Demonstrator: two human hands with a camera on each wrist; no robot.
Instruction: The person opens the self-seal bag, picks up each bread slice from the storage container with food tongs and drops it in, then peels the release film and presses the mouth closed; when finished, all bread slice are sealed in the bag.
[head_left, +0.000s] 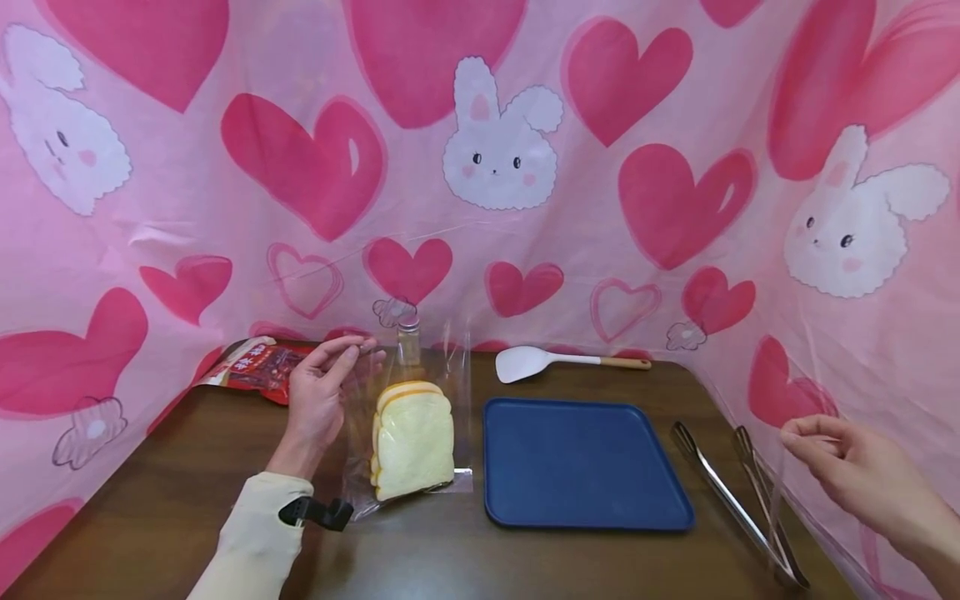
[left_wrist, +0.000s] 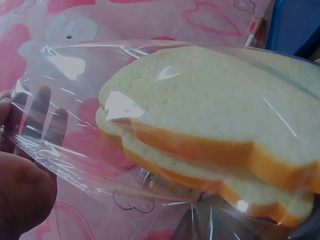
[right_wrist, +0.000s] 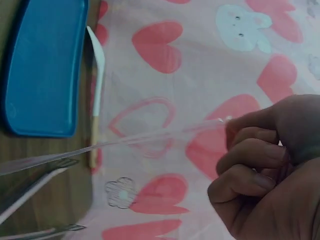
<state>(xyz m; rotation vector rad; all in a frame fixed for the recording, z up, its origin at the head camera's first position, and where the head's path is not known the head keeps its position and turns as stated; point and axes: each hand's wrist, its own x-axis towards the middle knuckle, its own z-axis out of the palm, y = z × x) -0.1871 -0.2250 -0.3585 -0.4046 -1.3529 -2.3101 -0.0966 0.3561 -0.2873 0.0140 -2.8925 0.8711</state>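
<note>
My left hand (head_left: 324, 398) pinches the upper edge of a clear plastic bag (head_left: 459, 354). Inside the bag, two slices of bread (head_left: 415, 450) stand nearly upright with their orange crusts showing; the left wrist view has these slices (left_wrist: 210, 100) close up through the shiny film. Out to the right, over the tongs, my right hand (head_left: 858, 471) pinches the end of a thin clear plastic strip (right_wrist: 150, 136) between thumb and forefinger, the other fingers curled in. The strip hangs down and away from that hand.
Right of the bread lies a blue tray (head_left: 585, 467), with a white spatula (head_left: 522, 364) behind it. Metal tongs (head_left: 731, 492) lie at the table's right edge. A red food packet (head_left: 262, 367) and a small glass bottle (head_left: 408, 343) are at the back left. Pink cloth encloses the table.
</note>
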